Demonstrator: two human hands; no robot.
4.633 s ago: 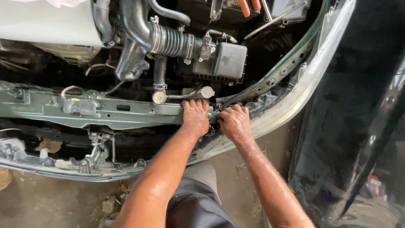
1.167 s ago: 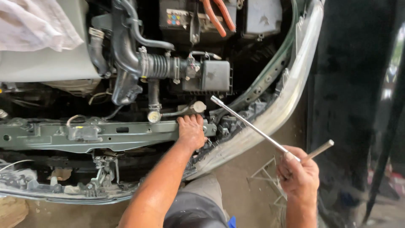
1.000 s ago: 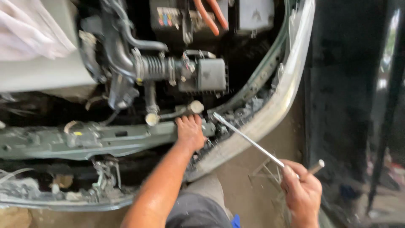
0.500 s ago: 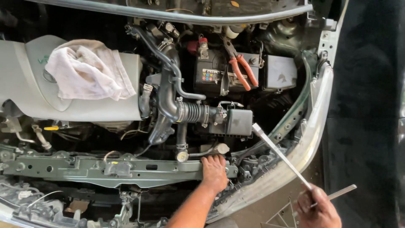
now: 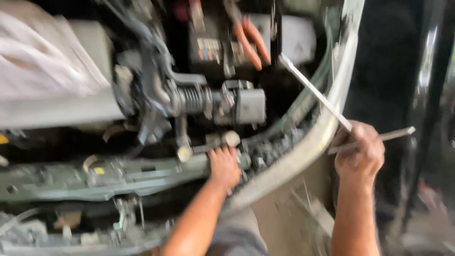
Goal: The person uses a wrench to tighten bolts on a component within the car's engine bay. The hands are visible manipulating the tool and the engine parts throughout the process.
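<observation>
View was motion-blurred; fine detail was lost.

Right hand [image 5: 359, 154] was closed in a fist around the handle end of a long metal wrench [image 5: 314, 92], held off to the right of the car, outside the pale bumper edge [image 5: 303, 156]. The wrench shaft ran up and to the left from the fist, its far end lying over the engine bay near the white box [image 5: 297, 39] at the top. A short crossbar [image 5: 379, 138] stuck out to the right of the fist.

Left hand [image 5: 224, 166] lay palm down, fingers together, on the green-grey front crossmember [image 5: 109, 176], just below a round silver cap [image 5: 231, 138]. Whether the fingers pinched anything could not be told.

Above the left hand sat a black ribbed hose [image 5: 192, 98] joined to a grey boxy housing [image 5: 250, 106]. Two orange-handled pliers grips [image 5: 251, 41] lay on the black battery [image 5: 213, 47]. A pale cloth [image 5: 45, 61] covered the engine top at left. The two hands were well apart, the bumper edge between them.
</observation>
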